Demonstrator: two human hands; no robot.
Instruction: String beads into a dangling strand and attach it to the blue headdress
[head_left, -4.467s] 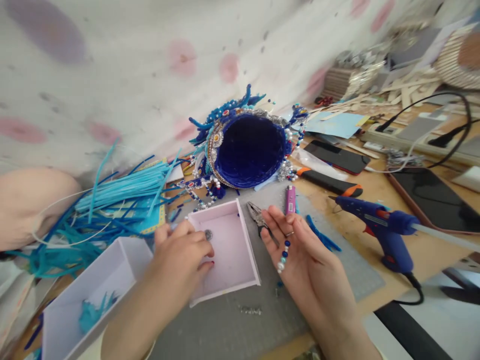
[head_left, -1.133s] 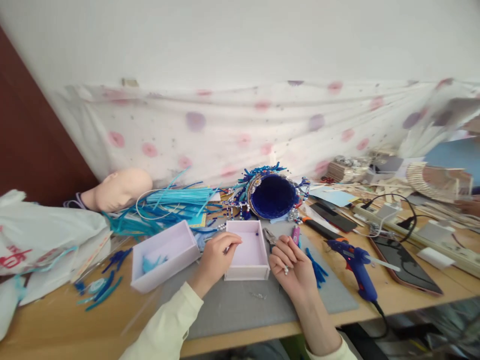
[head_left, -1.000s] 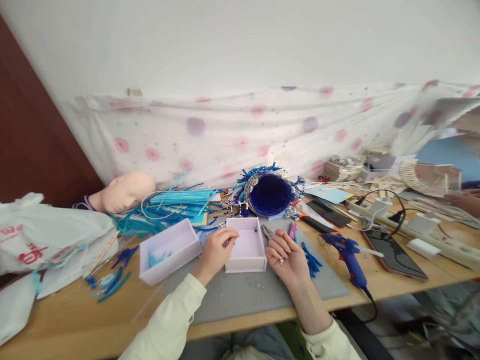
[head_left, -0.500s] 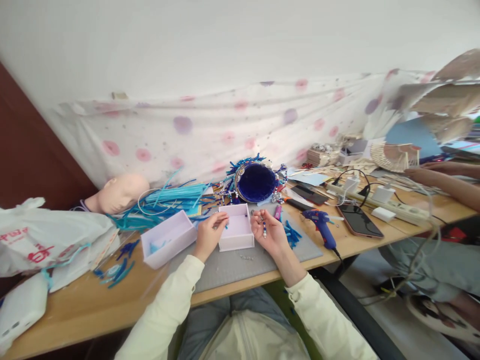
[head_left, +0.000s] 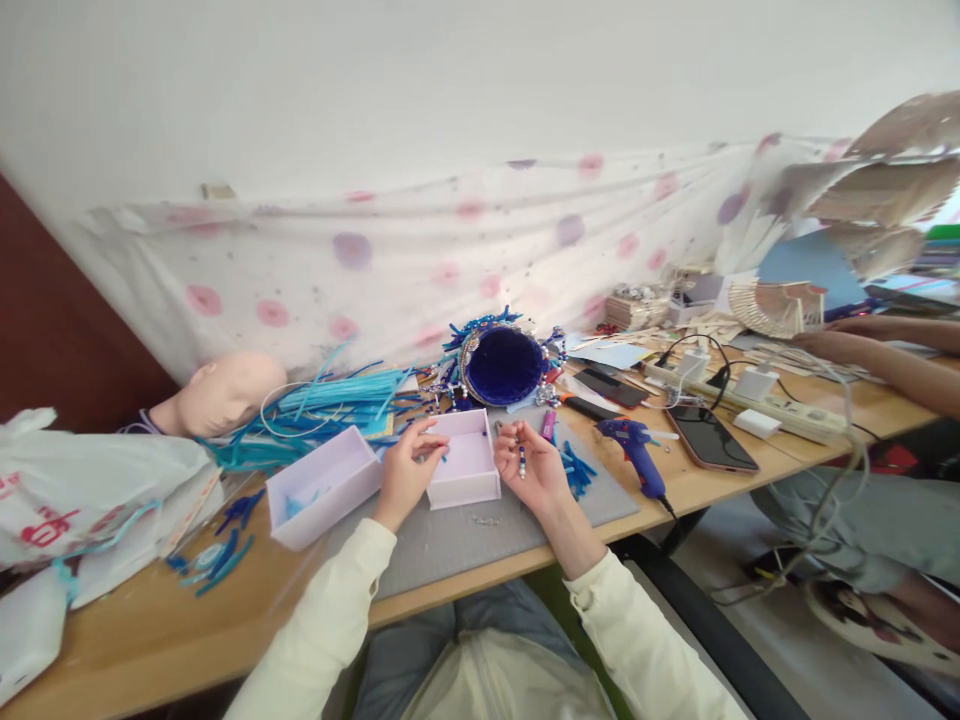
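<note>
Between my right thumb and fingers hangs a short strand of blue and white beads [head_left: 523, 462]; my right hand [head_left: 536, 472] is closed on its upper end, palm turned up. My left hand [head_left: 409, 472] pinches a small blue piece [head_left: 446, 456], too small to name, at the left rim of a white box [head_left: 465, 488]. That box stands on a grey cutting mat [head_left: 427, 550] between both hands. Behind it lies a dark blue velvet-lined headpiece [head_left: 504, 366], its edge trimmed with beads and blue sprigs. A small silvery chain [head_left: 486, 521] rests on the mat in front of the box.
A second white box [head_left: 330, 490] holds blue bits. Left are blue strips [head_left: 345, 400], a mannequin head [head_left: 232, 390] and a plastic bag [head_left: 97, 500]. Right are a blue glue gun [head_left: 634, 450], a phone [head_left: 712, 438], a power strip [head_left: 795, 410] and another person's hands [head_left: 832, 345].
The view has shifted slightly, so the scene sits a little further left. My left fingers have moved slightly apart from the box's middle; my right hand still holds the bead strand.
</note>
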